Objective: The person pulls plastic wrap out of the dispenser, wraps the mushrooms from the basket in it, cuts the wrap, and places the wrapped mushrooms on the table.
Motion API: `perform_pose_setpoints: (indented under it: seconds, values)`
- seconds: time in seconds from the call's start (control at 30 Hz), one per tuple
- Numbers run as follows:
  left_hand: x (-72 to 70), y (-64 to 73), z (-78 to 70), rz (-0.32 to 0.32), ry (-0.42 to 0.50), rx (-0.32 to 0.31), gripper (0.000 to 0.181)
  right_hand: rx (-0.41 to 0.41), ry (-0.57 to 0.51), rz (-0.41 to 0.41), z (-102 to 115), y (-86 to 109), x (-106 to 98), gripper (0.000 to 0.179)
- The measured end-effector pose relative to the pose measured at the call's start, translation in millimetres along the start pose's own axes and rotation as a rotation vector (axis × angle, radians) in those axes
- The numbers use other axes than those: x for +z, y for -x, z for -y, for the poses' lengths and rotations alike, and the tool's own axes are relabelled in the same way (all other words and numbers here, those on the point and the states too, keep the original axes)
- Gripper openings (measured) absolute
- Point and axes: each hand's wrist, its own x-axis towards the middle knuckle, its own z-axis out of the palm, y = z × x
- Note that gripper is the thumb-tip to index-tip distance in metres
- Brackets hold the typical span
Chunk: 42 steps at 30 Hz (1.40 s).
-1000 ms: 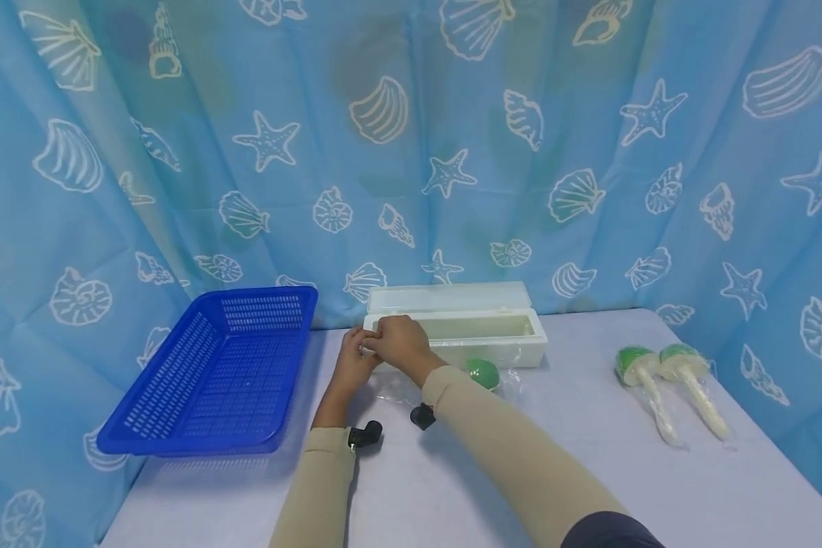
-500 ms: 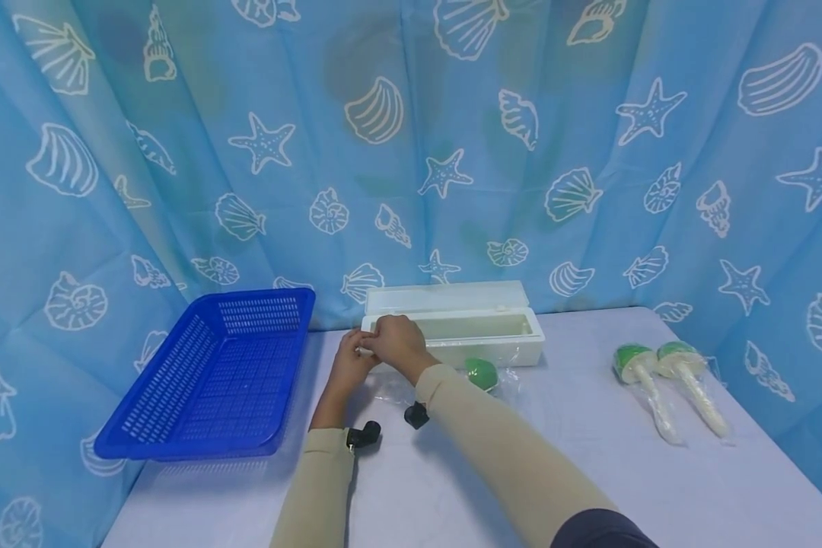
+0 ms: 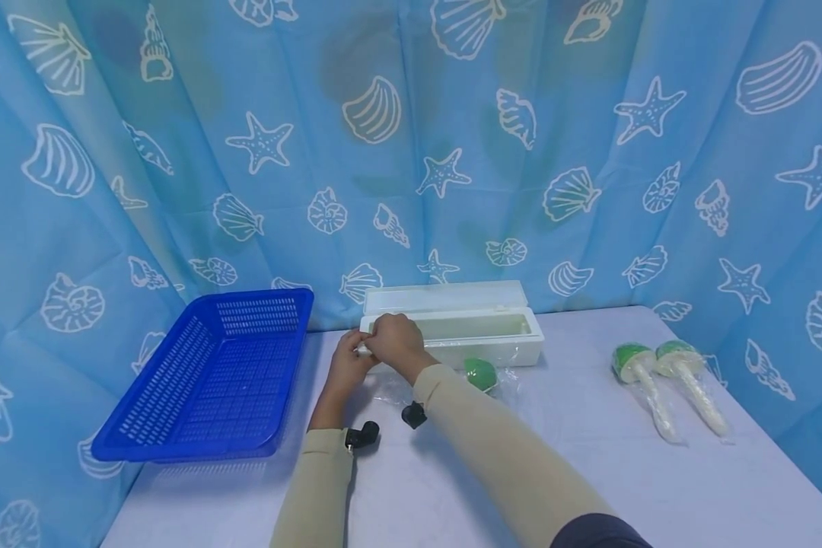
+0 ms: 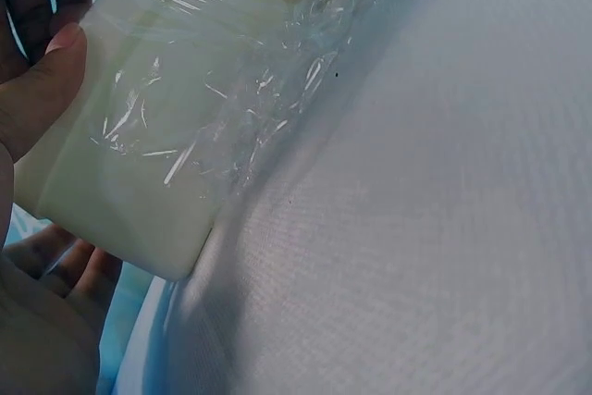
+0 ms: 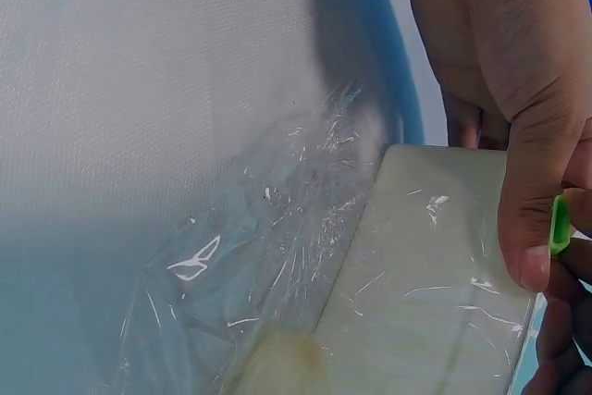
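Note:
A long white cling film box (image 3: 496,352) stands at the back of the table, its lid (image 3: 452,296) raised behind it. Its left end is gripped by my left hand (image 3: 345,371), the thumb (image 4: 60,67) lying along the front face. My right hand (image 3: 393,342) reaches across to that same end, fingers curled at a small green slider (image 5: 560,226), which it appears to pinch. Clear film (image 5: 231,256) hangs crumpled down the front of the box. Film lies about a green-capped mushroom (image 3: 480,374) in front of the box; my right forearm hides part of it.
On the left stands a blue plastic basket (image 3: 230,396) with mesh walls. Two green-capped mushrooms, one (image 3: 640,369) beside another (image 3: 688,380), lie film-wrapped at the right of the white table (image 3: 438,487). A blue shell-print curtain (image 3: 452,114) hangs behind.
The head view has shifted slightly. Both hands keep to the left end of the box, with almost no visible movement.

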Motion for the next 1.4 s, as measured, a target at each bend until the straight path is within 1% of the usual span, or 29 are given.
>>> perform_pose_setpoints:
  seconds: [0.13,0.23,0.5,0.63,0.8,0.93,1.13,1.23,1.4]
  values:
    - [0.0,0.2,0.2,-0.003,-0.002,0.003,0.025,-0.001,0.034,0.014,1,0.3,0,0.036]
    - [0.5,0.3,-0.1,0.007,0.003,-0.001,0.024,0.011,0.035,0.024,1,0.2,0,0.036]
    - [2.5,0.0,-0.1,0.036,-0.003,-0.020,0.023,0.054,-0.026,0.042,-3,-1.4,-1,0.035]
    - [2.6,0.8,-0.1,0.041,-0.015,-0.010,0.021,0.079,-0.049,0.065,-4,-3.1,-3,0.035]
    - [3.7,1.7,-1.2,0.042,-0.036,-0.009,0.019,0.110,-0.080,0.099,-5,-1.2,-9,0.029]
    - [5.6,1.9,-2.2,0.037,-0.040,0.008,0.018,0.124,-0.093,0.115,-7,-0.5,-13,0.025]
    - [6.1,1.4,-3.7,0.063,-0.026,-0.020,0.021,0.122,-0.081,0.135,-18,-3.4,-19,0.026]
    - [3.9,1.3,-4.9,0.056,-0.021,-0.036,0.024,0.122,-0.093,0.142,-25,-3.6,-24,0.026]
    - [0.9,1.6,-7.6,0.040,-0.006,-0.043,0.025,0.106,-0.118,0.172,-34,-2.3,-31,0.023]
